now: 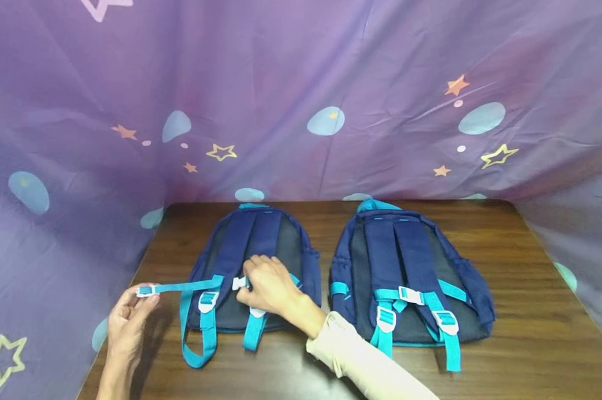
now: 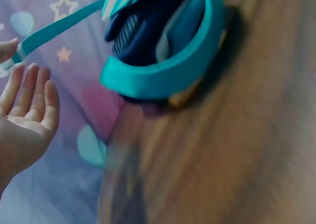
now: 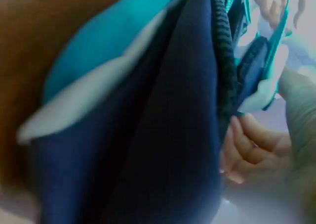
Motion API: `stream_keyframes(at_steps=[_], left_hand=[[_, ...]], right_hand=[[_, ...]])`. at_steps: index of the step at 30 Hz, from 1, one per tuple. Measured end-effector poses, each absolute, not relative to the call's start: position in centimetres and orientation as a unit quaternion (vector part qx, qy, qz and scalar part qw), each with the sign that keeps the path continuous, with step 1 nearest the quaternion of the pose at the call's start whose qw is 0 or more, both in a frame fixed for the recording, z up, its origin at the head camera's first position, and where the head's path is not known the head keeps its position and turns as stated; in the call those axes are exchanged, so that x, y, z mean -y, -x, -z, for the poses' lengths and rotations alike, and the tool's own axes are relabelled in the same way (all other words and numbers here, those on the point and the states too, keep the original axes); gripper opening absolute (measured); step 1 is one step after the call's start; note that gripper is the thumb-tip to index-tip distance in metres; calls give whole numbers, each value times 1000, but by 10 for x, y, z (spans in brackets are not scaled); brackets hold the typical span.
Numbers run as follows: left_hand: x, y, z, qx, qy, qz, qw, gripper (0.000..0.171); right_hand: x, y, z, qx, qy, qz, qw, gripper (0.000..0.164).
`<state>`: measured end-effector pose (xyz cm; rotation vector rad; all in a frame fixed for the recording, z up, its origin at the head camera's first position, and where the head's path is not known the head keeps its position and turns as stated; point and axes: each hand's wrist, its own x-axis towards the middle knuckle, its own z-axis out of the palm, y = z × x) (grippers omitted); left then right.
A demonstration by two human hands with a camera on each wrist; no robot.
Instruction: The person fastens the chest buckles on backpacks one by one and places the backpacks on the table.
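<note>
A navy backpack (image 1: 230, 236) with teal webbing lies with its shoulder straps up on the left of the table. Out to its left, my left hand (image 1: 124, 322) pinches a white buckle piece (image 1: 147, 290) at the end of a teal strap (image 1: 188, 286), which is drawn out sideways. In the left wrist view the other fingers (image 2: 37, 98) are spread below that strap. My right hand (image 1: 270, 284) reaches over the backpack and grips the other white buckle piece (image 1: 238, 283) near the right shoulder strap. Part of that piece is hidden by the hand.
A matching navy backpack (image 1: 351, 250) lies to the right, its white chest buckle (image 1: 412, 295) fastened across the straps. Loose teal strap ends (image 1: 253, 333) hang toward the front of the wooden table (image 1: 521, 311). A purple curtain (image 1: 280, 66) with stars surrounds the table.
</note>
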<state>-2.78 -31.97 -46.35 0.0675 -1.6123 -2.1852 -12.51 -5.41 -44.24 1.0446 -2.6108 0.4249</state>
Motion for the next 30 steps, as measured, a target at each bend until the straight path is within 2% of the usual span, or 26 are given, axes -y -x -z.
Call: stream_keyframes(at_steps=[4, 7, 9, 12, 14, 17, 22, 30], left_hand=[[312, 41, 453, 467, 66, 852, 226, 34], [306, 49, 443, 487, 71, 840, 230, 33], [304, 54, 436, 603, 54, 763, 227, 30], [303, 61, 427, 823, 49, 527, 207, 31], [302, 68, 423, 898, 90, 387, 191, 31], [298, 80, 419, 928, 155, 296, 164, 29], [288, 92, 417, 928, 198, 277, 152, 29], [272, 97, 413, 923, 207, 297, 132, 28]], right_hand=[[48, 122, 442, 892, -366, -215, 152, 19], [44, 121, 439, 886, -367, -236, 160, 19], [42, 121, 437, 885, -367, -239, 161, 19], [40, 123, 431, 889, -367, -227, 155, 17], [39, 127, 427, 893, -369, -207, 154, 17], [38, 133, 420, 898, -373, -175, 155, 18], [38, 138, 415, 892, -392, -162, 156, 18], [34, 142, 412, 884, -402, -170, 168, 19]])
